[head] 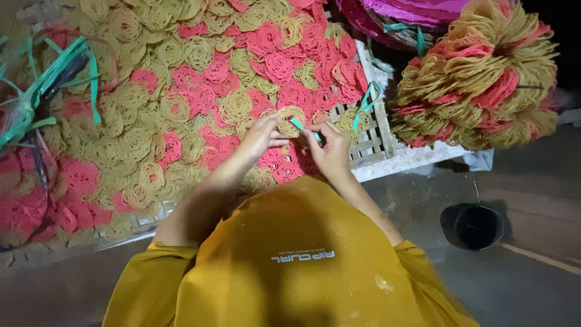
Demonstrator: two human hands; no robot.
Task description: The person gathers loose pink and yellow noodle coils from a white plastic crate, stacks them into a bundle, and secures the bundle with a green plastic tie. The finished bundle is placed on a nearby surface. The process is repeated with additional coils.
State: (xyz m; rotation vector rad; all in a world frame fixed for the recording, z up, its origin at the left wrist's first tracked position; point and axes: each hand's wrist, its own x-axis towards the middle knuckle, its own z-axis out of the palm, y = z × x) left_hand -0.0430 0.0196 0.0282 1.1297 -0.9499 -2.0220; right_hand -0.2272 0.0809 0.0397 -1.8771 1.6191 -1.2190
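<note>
I count two hands over one woven bamboo tray. My left grip closes on one yellow, lacy noodle disc; my right grip pinches one green plastic strip touching that disc. One tied bundle sits right of the tray.

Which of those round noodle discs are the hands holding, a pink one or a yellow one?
The yellow disc, lifted between both hands with a green strip across it; the others lie flat.

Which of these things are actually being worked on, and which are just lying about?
In hand:
left hand
right hand
yellow disc
green strip

Lying about:
tied bundle
black bucket
loose green strips
slatted tray
</note>
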